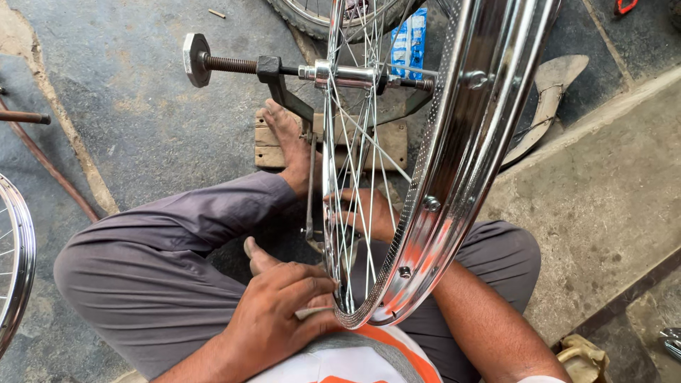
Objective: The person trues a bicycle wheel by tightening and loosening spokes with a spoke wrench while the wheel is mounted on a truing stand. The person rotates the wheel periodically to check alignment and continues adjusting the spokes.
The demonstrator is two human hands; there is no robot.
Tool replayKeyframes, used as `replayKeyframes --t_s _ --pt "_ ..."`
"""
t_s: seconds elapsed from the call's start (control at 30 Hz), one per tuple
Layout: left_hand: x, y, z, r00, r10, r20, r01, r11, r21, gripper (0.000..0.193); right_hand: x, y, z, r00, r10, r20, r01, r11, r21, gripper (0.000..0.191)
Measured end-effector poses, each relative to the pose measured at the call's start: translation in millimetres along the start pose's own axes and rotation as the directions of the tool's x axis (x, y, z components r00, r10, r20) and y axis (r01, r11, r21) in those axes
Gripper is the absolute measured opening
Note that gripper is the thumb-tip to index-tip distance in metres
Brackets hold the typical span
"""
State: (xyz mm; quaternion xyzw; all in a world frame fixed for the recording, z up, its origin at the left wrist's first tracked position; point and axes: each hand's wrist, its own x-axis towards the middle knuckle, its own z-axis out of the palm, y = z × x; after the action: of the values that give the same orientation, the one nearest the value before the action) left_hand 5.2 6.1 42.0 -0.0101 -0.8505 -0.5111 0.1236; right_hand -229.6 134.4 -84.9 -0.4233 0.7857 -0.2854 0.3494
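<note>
Wheel: shiny chrome bicycle rim [464, 152] with thin steel spokes [355, 177], standing upright, edge toward the camera, its lowest part down between the knees.
Hub: silver hub [345, 73] riding on a threaded axle [227, 64] with a large hexagonal nut [194, 58] at the left end.
Stand: dark metal truing stand [284, 89] carrying the axle, set on a wooden block [268, 145] on the stone floor [128, 120].
Left hand: left hand [280, 312] at the bottom of the rim, fingertips pinched together on something small against the spokes; too small to identify.
Right hand: right hand [362, 213] behind the spokes, fingers curled around them near mid-wheel.
Posture: seated, grey trousers [163, 262], bare foot [291, 145] resting on the wooden block.
Surroundings: second chrome rim [15, 255] at the left edge, tyred wheel [319, 18] at the top, blue packet [410, 39] behind the hub.
</note>
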Motion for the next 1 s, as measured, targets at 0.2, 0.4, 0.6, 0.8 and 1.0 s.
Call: replayKeyframes --t_s 0.2,0.4,0.6,0.8,1.0 --pt "-1.4 18.0 -5.9 0.984 0.157 -0.08 -0.165 0.981 -0.104 0.039 -5.9 8.0 -5.2 0.955 0.254 -0.151 -0.231 0.961 0.153 0.05" --pt "-2.5 -38.8 17.4 0.994 0.091 0.059 -0.098 0.988 0.123 0.035 -5.7 26.3 10.7 0.931 0.134 -0.339 -0.093 0.986 0.135 0.047" --pt "-16.1 -74.5 39.3 0.996 -0.093 0.001 0.087 0.931 0.353 0.048 -9.0 22.3 9.6 0.94 0.195 -0.28 -0.169 0.979 0.116 0.044" --pt "-14.1 -60.1 30.8 0.999 0.025 0.027 -0.03 0.976 0.218 0.035 -7.1 19.0 11.1 0.944 0.109 -0.311 -0.106 0.994 0.027 0.045" --pt "-4.4 -49.9 27.5 0.99 0.133 0.044 -0.14 0.957 0.254 0.029 -7.2 15.1 10.0 0.934 0.089 -0.345 -0.095 0.996 0.002 0.046"
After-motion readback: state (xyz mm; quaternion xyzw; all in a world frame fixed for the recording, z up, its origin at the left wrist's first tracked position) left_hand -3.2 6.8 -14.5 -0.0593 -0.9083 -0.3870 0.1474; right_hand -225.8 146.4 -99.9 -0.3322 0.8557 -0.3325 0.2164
